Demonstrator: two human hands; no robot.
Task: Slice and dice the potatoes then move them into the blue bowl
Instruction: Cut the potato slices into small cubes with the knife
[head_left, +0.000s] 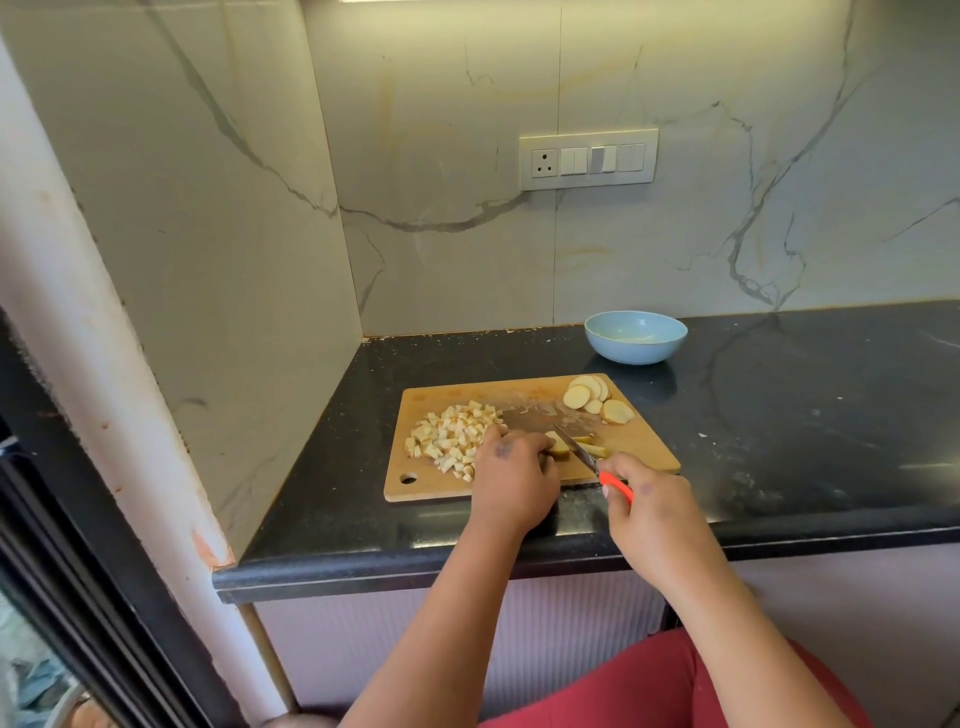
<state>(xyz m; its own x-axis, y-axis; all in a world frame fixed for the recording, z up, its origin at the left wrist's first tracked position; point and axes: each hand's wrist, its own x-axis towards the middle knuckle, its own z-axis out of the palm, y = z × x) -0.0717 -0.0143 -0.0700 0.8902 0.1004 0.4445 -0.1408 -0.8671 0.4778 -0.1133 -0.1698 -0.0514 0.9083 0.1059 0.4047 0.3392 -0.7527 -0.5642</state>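
Observation:
A wooden cutting board (644, 441) lies on the black counter. A heap of diced potato (451, 435) covers its left half, and several round potato slices (592, 396) sit at its far right corner. My left hand (514, 478) holds down a stack of potato slices (558, 446) near the board's front. My right hand (649, 512) grips a knife (582, 451) by its orange handle, the blade angled into those slices. A few cut strips (597, 450) lie just right of the blade. The blue bowl (635, 336) stands behind the board, with nothing visible inside it.
The black counter (805, 415) stretches to the right of the board. Marble walls close in the back and left sides. A switch panel (588, 159) is on the back wall. The counter's front edge runs just below my hands.

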